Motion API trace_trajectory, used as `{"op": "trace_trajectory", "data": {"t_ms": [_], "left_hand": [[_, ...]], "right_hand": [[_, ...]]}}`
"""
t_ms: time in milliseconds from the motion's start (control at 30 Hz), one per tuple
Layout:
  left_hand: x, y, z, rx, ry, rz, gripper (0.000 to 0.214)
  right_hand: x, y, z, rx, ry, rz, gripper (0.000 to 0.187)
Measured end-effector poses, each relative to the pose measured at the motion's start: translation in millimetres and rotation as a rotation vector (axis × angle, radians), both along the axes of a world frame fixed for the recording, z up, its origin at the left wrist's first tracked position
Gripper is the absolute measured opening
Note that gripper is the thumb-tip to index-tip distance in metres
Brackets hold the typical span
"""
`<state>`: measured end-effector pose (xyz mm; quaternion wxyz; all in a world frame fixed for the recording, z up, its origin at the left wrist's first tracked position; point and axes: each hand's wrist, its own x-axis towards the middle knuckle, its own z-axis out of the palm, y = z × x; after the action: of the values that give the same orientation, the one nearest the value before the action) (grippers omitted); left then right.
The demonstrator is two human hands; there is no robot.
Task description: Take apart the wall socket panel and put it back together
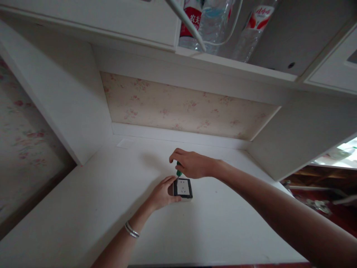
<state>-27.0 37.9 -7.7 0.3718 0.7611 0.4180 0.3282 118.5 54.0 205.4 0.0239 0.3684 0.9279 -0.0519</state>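
Note:
A wall socket (183,187) with a white face and a dark frame lies on the white desk top. My left hand (163,193) grips it from the left, thumb along the near edge and fingers at the far edge. Above its far left corner, my right hand (189,163) is closed around the green handle of a screwdriver (179,172). The screwdriver stands nearly upright, its shaft reaching down to the socket's frame. Whether the tip sits in a screw is too small to tell.
Around the socket spreads the white desk top (223,219), with a pale flat square (125,143) at its back left. Overhead, a shelf (237,67) holds several plastic bottles (213,22) and a white cable (189,24). White side panels (64,93) stand left and right.

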Motion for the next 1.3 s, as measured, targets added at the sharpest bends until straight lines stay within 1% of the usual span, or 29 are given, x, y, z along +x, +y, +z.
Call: {"op": "trace_trajectory", "data": {"t_ms": [33,67,100,167,200,233,300,333,367,400,467,500,533,600,633,667,700,733,800,833,867,933,1000,1033,1100,1133,1167,1267,1300], "left_hand": [[0.0,0.2,-0.2,-0.002,-0.002,-0.001,0.082],[0.0,0.2,-0.4,-0.005,-0.004,0.002,0.083],[0.0,0.2,-0.6,-0.009,-0.005,0.007,0.083],[0.2,0.1,-1.2,-0.016,-0.007,0.016,0.083],[0.2,0.0,-1.7,-0.017,-0.007,0.02,0.084],[0.2,0.0,-2.4,-0.019,-0.006,0.018,0.084],[0.0,0.2,-3.8,-0.021,-0.005,0.011,0.084],[-0.1,0.4,-4.4,-0.02,-0.008,0.009,0.084],[-0.1,0.6,-4.9,-0.018,-0.011,0.007,0.084],[-0.1,0.7,-5.0,-0.015,-0.016,0.006,0.084],[0.0,0.6,-4.4,-0.004,-0.022,0.009,0.083],[0.0,0.4,-3.8,0.002,-0.019,0.008,0.083],[0.1,0.1,-2.9,0.008,-0.014,0.007,0.082],[0.2,-0.5,-1.2,0.015,-0.007,0.007,0.082],[0.3,-0.9,-0.4,0.016,-0.006,0.004,0.083],[0.4,-1.1,0.3,0.017,-0.008,0.002,0.084],[0.5,-1.4,0.8,0.017,-0.011,-0.002,0.084],[0.7,-1.7,1.2,0.019,-0.013,-0.004,0.085],[0.8,-2.0,1.6,0.026,-0.01,0.001,0.084],[0.7,-2.1,1.6,0.03,-0.006,0.004,0.083],[0.5,-2.1,1.6,0.033,-0.003,0.006,0.082],[0.1,-1.7,1.3,0.034,0.003,0.001,0.081],[-0.5,-1.2,0.9,0.028,0.003,-0.015,0.08],[-0.7,-1.1,0.7,0.027,-0.001,-0.019,0.08],[-0.9,-1.0,0.4,0.029,-0.011,-0.013,0.08],[-0.9,-1.1,0.4,0.03,-0.015,-0.006,0.08],[-0.9,-1.4,0.5,0.031,-0.02,0.001,0.079],[-0.5,-2.0,1.6,0.027,-0.028,-0.006,0.079],[-0.3,-2.1,2.0,0.019,-0.027,-0.01,0.08]], "right_hand": [[0.1,0.2,0.1,-0.027,0.009,0.032,0.028],[-0.1,0.2,-0.2,-0.028,0.0,0.012,0.027],[-0.5,0.3,-0.8,-0.009,-0.022,-0.044,0.026],[-1.4,0.5,-2.1,0.067,-0.071,-0.181,0.032],[-1.5,0.6,-2.4,0.094,-0.081,-0.21,0.033],[-1.2,0.7,-2.3,0.098,-0.076,-0.193,0.032],[0.4,0.6,-1.3,0.038,-0.042,-0.074,0.029],[1.3,0.3,-0.7,-0.001,-0.027,-0.018,0.033],[2.0,-0.1,-0.3,-0.021,-0.025,0.0,0.037],[2.2,-0.5,-0.3,-0.012,-0.037,-0.026,0.038],[1.7,-1.3,-1.2,0.067,-0.086,-0.15,0.033],[1.2,-1.5,-1.9,0.107,-0.103,-0.197,0.034],[0.8,-1.6,-2.4,0.126,-0.102,-0.209,0.035],[0.5,-1.6,-2.7,0.08,-0.056,-0.131,0.03],[0.7,-1.5,-2.6,0.036,-0.031,-0.083,0.03],[0.9,-1.4,-2.7,0.001,-0.016,-0.056,0.037],[1.1,-1.2,-3.0,-0.014,-0.018,-0.064,0.041],[1.1,-0.9,-3.6,-0.006,-0.036,-0.102,0.039],[1.0,-0.1,-5.3,0.061,-0.075,-0.199,0.028],[1.0,0.4,-6.1,0.092,-0.076,-0.221,0.03],[1.2,0.7,-6.4,0.101,-0.061,-0.211,0.032],[2.2,0.7,-5.6,0.05,-0.011,-0.131,0.03],[3.2,-0.2,-3.9,-0.011,0.005,-0.084,0.042],[3.3,-0.9,-3.2,-0.014,-0.008,-0.103,0.043],[2.9,-1.9,-3.2,0.041,-0.054,-0.192,0.032],[2.6,-2.3,-3.7,0.078,-0.066,-0.221,0.031],[2.4,-2.4,-4.2,0.096,-0.066,-0.22,0.033],[2.7,-2.9,-4.5,0.035,-0.012,-0.096,0.027],[2.8,-3.3,-4.0,0.006,0.001,-0.065,0.033]]}}
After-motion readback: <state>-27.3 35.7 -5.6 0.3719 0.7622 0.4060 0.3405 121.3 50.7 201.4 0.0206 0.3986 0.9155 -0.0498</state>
